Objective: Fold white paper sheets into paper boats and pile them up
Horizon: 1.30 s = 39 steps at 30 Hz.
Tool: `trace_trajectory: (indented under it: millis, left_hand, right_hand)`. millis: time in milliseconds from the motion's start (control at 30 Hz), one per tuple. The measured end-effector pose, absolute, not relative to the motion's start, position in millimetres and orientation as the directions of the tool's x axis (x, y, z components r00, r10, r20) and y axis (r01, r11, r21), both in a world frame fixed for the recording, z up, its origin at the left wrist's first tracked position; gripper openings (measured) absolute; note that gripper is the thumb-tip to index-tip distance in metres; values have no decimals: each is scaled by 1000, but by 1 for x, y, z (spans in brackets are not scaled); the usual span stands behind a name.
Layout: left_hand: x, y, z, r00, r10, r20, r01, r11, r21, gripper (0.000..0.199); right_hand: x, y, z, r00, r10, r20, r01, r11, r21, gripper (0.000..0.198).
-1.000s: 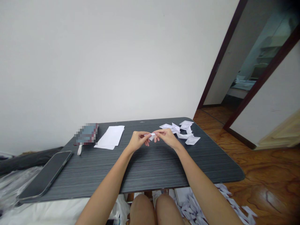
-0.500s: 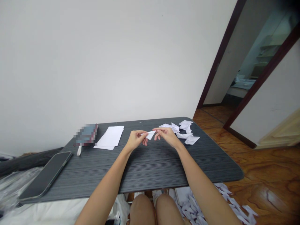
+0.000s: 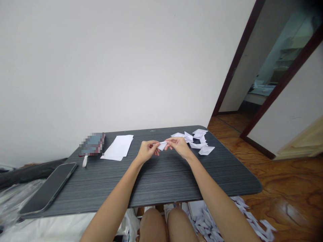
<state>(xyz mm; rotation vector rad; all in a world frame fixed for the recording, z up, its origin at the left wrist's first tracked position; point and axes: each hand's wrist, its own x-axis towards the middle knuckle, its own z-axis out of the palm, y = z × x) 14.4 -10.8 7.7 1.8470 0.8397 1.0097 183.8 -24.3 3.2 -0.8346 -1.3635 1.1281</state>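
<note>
Left fingers (image 3: pixel 152 143) and right fingers (image 3: pixel 174 141) pinched nearly closed on opposite ends of small folded paper (image 3: pixel 162 146), held above dark surface (image 3: pixel 171 181). Risk: uneven pull could skew folds or tear tip; loose pinch could let it spring open.

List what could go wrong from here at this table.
Pinched between the left hand and right hand, the small folded paper might slip or crease unevenly.
The phone lies along the left edge of the table, so a bump could knock it off.
The folded white pieces lie loose beyond the right hand, which might scatter them if it swings outward.
</note>
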Motion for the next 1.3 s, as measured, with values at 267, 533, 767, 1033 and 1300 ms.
trace_trajectory:
  millis: [267,533,767,1033,1300]
  left_hand:
    - [15,-15,6,512,752,416,355,-626,694,29]
    - [17,-19,10,557,732,392,438,-660,610,33]
    - [18,-12,1,561,789,251,203,-425,882,34]
    - [10,-2,3,536,841,70,75,-130,989,50]
    - [14,-4,1,655,751,87,63,-168,984,54]
  right_hand:
    - [178,-27,0,-191,947,259,-57,253,-966,24]
    - [171,-25,-8,-213,927,309,96,335,-937,24]
    - [175,-23,-5,-213,930,298,88,322,-943,24]
    - [179,-21,-4,-152,927,342,108,360,-927,22]
    - [172,-25,-5,-180,904,388,-43,387,-921,27]
